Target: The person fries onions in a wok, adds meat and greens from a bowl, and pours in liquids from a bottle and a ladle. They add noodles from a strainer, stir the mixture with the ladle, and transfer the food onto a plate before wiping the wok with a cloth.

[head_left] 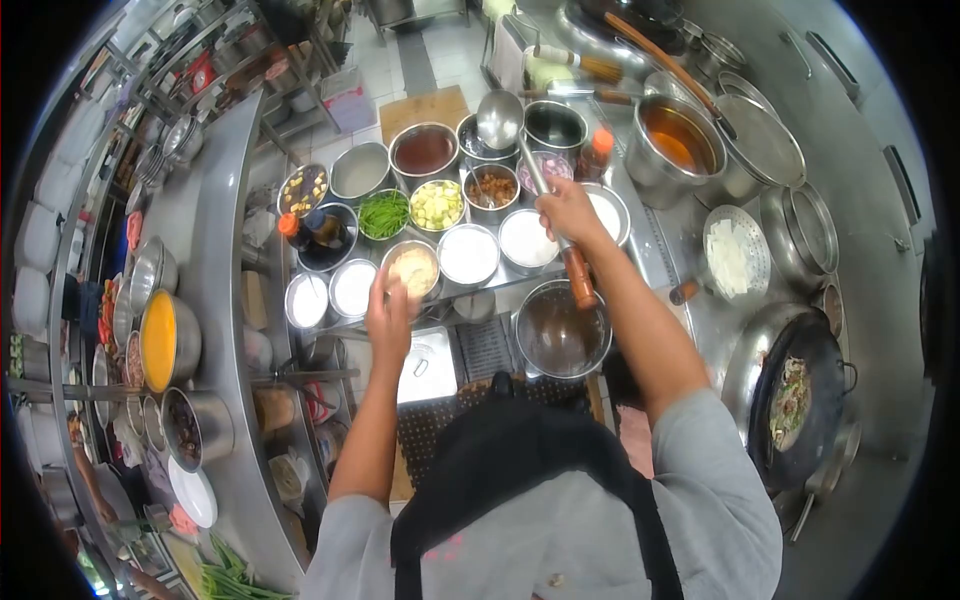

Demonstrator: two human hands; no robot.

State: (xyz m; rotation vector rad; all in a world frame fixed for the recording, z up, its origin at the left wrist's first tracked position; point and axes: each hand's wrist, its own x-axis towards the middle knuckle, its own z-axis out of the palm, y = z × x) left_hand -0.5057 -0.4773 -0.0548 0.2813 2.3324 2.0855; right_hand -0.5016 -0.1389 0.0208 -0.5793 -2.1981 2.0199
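My right hand [574, 212] is closed around the metal shaft of a long ladle [536, 170], above its wooden grip. The ladle's round bowl hangs over the back row of containers. My left hand [388, 310] is at the near side of a metal bowl of pale yellow minced food [413, 268]; its fingers are smeared by motion, so their grip cannot be made out. Beside that bowl stand several bowls of white powder [467, 253]. Behind are chopped green vegetables [383, 214], pale diced pieces [437, 204] and a brown chopped ingredient [491, 187].
A wok [800, 400] with cooked food sits at the right, near a perforated skimmer [735, 250] holding white pieces. A pot of orange liquid [680, 138] stands at the back right. Below the counter edge is a large metal pot [562, 330]. A steel counter [235, 330] runs along the left.
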